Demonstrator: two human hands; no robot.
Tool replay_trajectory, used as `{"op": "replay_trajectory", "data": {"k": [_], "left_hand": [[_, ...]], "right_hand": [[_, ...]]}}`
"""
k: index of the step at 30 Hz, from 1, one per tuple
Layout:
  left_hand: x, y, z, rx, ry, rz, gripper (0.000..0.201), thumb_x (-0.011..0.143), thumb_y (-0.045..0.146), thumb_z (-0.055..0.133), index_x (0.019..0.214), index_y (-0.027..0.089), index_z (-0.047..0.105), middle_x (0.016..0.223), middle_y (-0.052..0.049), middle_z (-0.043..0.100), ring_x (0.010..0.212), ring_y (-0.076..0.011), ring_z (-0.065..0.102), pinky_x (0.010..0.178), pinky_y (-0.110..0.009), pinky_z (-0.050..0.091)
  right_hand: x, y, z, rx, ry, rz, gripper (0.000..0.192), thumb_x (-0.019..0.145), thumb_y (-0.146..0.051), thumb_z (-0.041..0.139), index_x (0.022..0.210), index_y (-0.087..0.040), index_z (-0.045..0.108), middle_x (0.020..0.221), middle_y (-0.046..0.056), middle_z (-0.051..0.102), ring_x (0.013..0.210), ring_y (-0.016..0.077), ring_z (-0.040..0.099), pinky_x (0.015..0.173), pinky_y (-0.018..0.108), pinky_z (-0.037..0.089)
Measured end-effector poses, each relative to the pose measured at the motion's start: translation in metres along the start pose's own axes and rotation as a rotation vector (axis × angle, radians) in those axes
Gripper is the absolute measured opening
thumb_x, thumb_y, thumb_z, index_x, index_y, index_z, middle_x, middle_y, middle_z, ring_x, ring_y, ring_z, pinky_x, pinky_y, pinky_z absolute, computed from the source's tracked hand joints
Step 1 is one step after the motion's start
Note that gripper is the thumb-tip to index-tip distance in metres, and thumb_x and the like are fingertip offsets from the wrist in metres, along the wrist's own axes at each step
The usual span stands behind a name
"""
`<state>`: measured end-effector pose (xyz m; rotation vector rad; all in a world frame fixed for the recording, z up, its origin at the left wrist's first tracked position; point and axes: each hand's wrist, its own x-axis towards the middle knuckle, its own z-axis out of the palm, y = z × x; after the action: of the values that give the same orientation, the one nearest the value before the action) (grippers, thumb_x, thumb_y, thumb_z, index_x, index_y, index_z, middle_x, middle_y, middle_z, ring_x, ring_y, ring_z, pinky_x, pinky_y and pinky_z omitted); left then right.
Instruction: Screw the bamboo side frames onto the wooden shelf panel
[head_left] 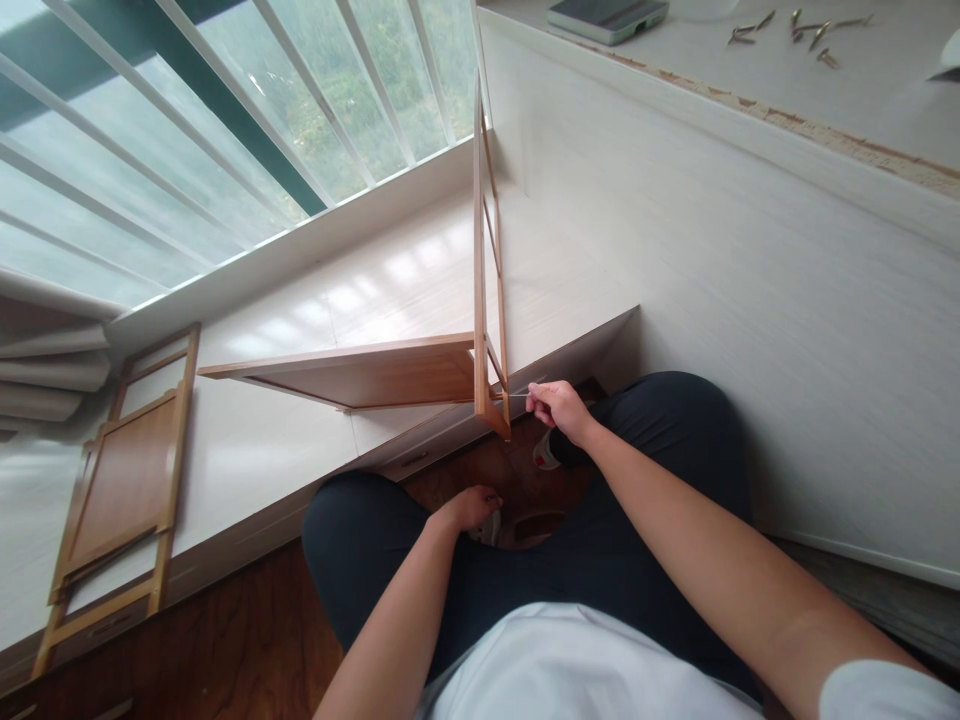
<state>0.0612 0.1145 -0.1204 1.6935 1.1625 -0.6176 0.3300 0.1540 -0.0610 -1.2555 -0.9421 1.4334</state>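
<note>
My right hand (556,408) pinches a thin metal rod that looks like a hex key (516,395). Its far end meets the lower part of an upright wooden frame (480,250), at a joint beside the frame's bottom end. A wooden panel (375,375) is set against that frame and reaches left over the white ledge. My left hand (474,508) hangs low between my knees with its fingers curled; whatever may be in them is hidden. It is apart from the wooden pieces.
Another wooden framed panel (127,480) lies on the white ledge (262,440) at left. On the higher white surface (697,70) at right are several metal screws (821,38) and a phone-like device (607,18). A barred window (262,110) stands behind; a curtain (49,350) hangs left.
</note>
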Motion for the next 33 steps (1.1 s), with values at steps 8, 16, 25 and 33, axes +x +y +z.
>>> {"op": "replay_trajectory", "data": {"k": [8,16,25,33], "left_hand": [[0.0006,-0.0010,0.0007,-0.011,0.001,-0.012,0.039,0.097,0.043,0.047,0.109,0.018,0.074,0.108,-0.010,0.077,0.098,-0.0235,0.069,0.087,-0.031,0.049],[-0.0032,0.0035,-0.0018,-0.001,-0.002,-0.013,0.039,0.097,0.042,0.047,0.109,0.017,0.074,0.111,-0.012,0.077,0.098,-0.0249,0.069,0.086,-0.033,0.049],[-0.0017,0.0033,-0.0013,0.013,-0.009,-0.024,0.040,0.097,0.042,0.047,0.111,0.017,0.074,0.111,-0.013,0.076,0.097,-0.0249,0.070,0.084,-0.033,0.049],[-0.0021,0.0026,-0.0014,0.009,0.004,-0.007,0.037,0.097,0.041,0.047,0.106,0.017,0.074,0.108,-0.013,0.077,0.097,-0.0253,0.070,0.086,-0.033,0.049]], "right_hand": [[0.0007,-0.0002,-0.0008,0.044,-0.010,0.032,0.048,0.087,-0.058,0.057,0.061,-0.018,0.063,0.036,-0.004,0.042,0.034,0.0082,0.029,0.040,0.025,0.023],[0.0004,-0.0005,0.0018,0.030,0.024,0.028,0.050,0.087,-0.061,0.058,0.062,-0.018,0.062,0.040,-0.004,0.044,0.036,0.0079,0.032,0.040,0.025,0.023],[-0.0010,-0.0005,0.0028,0.032,0.044,0.038,0.052,0.089,-0.062,0.058,0.064,-0.017,0.063,0.044,-0.004,0.045,0.038,0.0078,0.033,0.039,0.024,0.023],[-0.0020,0.0008,0.0026,0.089,0.016,0.054,0.047,0.090,-0.055,0.054,0.066,-0.016,0.064,0.047,-0.003,0.047,0.038,0.0080,0.035,0.038,0.023,0.025]]}}
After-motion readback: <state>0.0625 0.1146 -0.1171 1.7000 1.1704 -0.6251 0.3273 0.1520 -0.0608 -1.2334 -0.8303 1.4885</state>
